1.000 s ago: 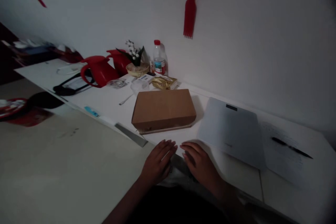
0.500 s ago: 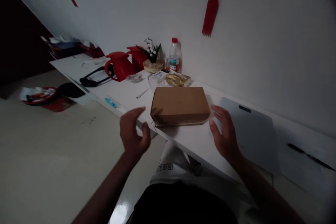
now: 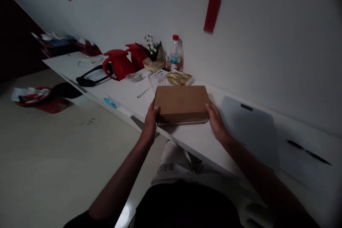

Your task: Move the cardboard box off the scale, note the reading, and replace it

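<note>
A closed brown cardboard box (image 3: 182, 100) sits near the front edge of the white table (image 3: 128, 96). My left hand (image 3: 151, 119) grips its left end, thumb on the near corner and the other fingers hidden along the side. At the opposite end, my right hand (image 3: 216, 120) presses against the box, its thumb at the near right corner. Just behind the box lie a gold packet (image 3: 178, 78) and a clear plastic container (image 3: 155, 80). To the right of my right hand is a flat grey laptop (image 3: 249, 131).
Farther left stand red jugs (image 3: 121, 65), a potted white flower (image 3: 153, 65) and a bottle with a red cap (image 3: 175, 55). A pen (image 3: 308, 152) rests on paper at the right. A red bin (image 3: 50, 104) is on the floor; the wall runs behind the table.
Both hands have moved inward from either side of the box and now hold its two ends. The view has shifted slightly.
</note>
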`<state>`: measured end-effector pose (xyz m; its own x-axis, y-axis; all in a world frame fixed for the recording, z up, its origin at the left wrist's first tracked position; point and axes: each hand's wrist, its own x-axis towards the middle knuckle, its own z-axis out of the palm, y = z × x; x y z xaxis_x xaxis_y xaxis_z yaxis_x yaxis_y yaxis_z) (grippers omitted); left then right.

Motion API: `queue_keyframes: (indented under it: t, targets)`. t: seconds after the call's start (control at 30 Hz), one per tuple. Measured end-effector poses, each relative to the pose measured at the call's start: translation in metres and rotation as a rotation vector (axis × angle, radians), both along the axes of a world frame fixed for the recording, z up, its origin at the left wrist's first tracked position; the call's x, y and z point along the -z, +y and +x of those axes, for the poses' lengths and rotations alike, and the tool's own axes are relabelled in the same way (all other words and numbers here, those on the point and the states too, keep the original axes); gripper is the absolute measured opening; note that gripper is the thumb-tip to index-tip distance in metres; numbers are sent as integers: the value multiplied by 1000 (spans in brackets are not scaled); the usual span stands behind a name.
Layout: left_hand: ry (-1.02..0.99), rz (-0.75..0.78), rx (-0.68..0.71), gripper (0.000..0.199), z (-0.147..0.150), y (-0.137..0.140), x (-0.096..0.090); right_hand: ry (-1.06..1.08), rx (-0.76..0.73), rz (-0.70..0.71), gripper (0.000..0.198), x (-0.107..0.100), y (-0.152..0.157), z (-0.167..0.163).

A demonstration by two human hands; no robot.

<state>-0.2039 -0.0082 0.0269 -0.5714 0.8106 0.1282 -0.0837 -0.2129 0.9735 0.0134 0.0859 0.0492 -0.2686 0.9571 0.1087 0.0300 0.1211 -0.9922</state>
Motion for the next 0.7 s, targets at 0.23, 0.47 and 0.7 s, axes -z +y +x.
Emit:
queue_keyframes:
  t: [0.23, 0.47, 0.7]
  targets:
    - [-51, 17, -49, 62, 5, 1, 3, 48, 36, -53, 58, 6, -2, -3]
    - [-90, 37, -73, 64, 9, 2, -1, 66, -3, -31, 69, 4, -2, -4]
    - [-76, 79, -50, 60, 19, -2, -20, 56, -59, -24, 72, -16, -14, 9]
